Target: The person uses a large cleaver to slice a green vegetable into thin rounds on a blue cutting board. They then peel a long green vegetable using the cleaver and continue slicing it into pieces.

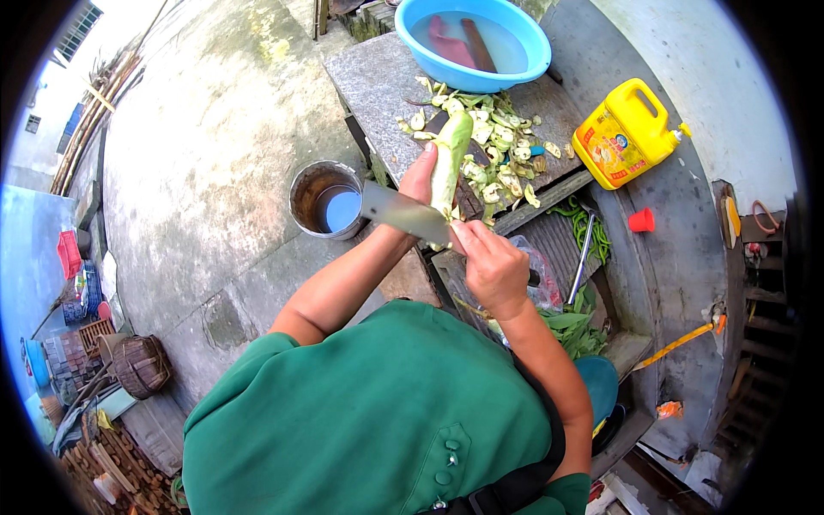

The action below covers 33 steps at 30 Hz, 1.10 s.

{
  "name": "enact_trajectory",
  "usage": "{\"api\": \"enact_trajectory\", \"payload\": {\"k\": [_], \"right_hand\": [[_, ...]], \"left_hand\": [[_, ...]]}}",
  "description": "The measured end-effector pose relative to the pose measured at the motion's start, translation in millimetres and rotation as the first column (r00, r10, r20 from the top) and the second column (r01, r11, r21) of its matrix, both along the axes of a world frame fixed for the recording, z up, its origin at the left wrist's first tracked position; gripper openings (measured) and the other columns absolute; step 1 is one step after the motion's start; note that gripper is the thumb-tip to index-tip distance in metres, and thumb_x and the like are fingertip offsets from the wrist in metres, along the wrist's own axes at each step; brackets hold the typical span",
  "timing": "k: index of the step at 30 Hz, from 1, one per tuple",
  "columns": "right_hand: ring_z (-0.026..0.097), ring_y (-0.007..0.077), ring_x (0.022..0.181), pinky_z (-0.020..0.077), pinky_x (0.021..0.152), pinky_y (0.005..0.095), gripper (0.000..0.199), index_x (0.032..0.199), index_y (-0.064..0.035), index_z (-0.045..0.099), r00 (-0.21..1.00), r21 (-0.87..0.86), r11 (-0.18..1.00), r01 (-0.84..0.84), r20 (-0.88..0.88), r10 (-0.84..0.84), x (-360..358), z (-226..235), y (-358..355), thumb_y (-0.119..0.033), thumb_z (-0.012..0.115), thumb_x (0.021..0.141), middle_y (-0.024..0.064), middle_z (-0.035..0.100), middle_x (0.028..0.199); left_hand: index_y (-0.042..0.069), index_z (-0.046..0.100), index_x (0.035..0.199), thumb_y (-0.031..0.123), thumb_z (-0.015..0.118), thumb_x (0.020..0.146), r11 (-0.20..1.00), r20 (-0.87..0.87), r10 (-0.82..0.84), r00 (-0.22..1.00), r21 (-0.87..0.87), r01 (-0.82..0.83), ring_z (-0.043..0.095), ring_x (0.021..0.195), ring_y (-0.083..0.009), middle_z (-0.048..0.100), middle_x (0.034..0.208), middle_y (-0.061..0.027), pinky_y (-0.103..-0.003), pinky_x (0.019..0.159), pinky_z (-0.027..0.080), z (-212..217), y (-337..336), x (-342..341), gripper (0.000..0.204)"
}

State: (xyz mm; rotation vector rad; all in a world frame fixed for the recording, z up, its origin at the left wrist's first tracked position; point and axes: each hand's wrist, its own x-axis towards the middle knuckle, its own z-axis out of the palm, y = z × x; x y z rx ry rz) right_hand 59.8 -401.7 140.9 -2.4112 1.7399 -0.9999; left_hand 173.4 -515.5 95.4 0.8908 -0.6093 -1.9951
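Observation:
My left hand is closed around a long, pale green gourd, which stands tilted with its far end up; part of its skin looks pared away. In my right hand is a cleaver, its broad blade smeared by motion. The blade crosses in front of my left wrist, near the gourd's lower end; I cannot tell whether it touches the gourd. Just beyond, many cut pieces and peelings are strewn over a stone slab.
A blue basin of water stands at the slab's far end. Left of the slab is a bucket with liquid in it. To the right are a yellow jug, a red cup, green beans and leafy greens.

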Motion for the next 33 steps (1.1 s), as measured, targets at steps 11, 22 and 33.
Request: {"api": "enact_trajectory", "payload": {"k": [11, 22, 33], "right_hand": [[0.049, 0.0048, 0.047, 0.0387, 0.043, 0.0213, 0.02, 0.097, -0.0009, 0.061, 0.612, 0.578, 0.802, -0.154, 0.692, -0.382, -25, -4, -21, -0.004, 0.056, 0.078, -0.0003, 0.055, 0.058], [0.053, 0.0076, 0.049, 0.0395, 0.045, 0.0217, 0.018, 0.097, 0.0011, 0.058, 0.709, 0.485, 0.874, 0.0, 0.616, -0.342, -10, 3, -12, -0.005, 0.053, 0.082, 0.0008, 0.057, 0.061], [0.054, 0.011, 0.052, 0.041, 0.044, 0.0234, 0.014, 0.094, 0.0, 0.055, 0.371, 0.612, 0.735, -0.292, 0.781, -0.503, -13, -28, -11, -0.006, 0.053, 0.082, 0.0044, 0.058, 0.075]], "left_hand": [[0.005, 0.053, 0.095, 0.044, 0.036, 0.09, 1.0, -0.115, -0.007, 0.993, -0.012, 0.006, 0.055, 0.064, -0.0152, 0.057, 0.076, -0.0078, -0.028, 0.055, 0.045, 19, 5, 4, 0.043], [0.004, 0.048, 0.102, 0.047, 0.023, 0.093, 0.996, -0.314, -0.075, 0.947, -0.062, 0.059, 0.054, 0.065, -0.0211, 0.054, 0.077, -0.0105, -0.029, 0.062, 0.045, -6, -10, 23, 0.051], [0.006, 0.05, 0.097, 0.05, 0.026, 0.091, 0.961, -0.145, 0.103, 0.984, 0.269, -0.061, 0.052, 0.06, -0.0204, 0.053, 0.069, -0.0083, -0.034, 0.054, 0.045, -6, -1, 7, 0.051]]}}
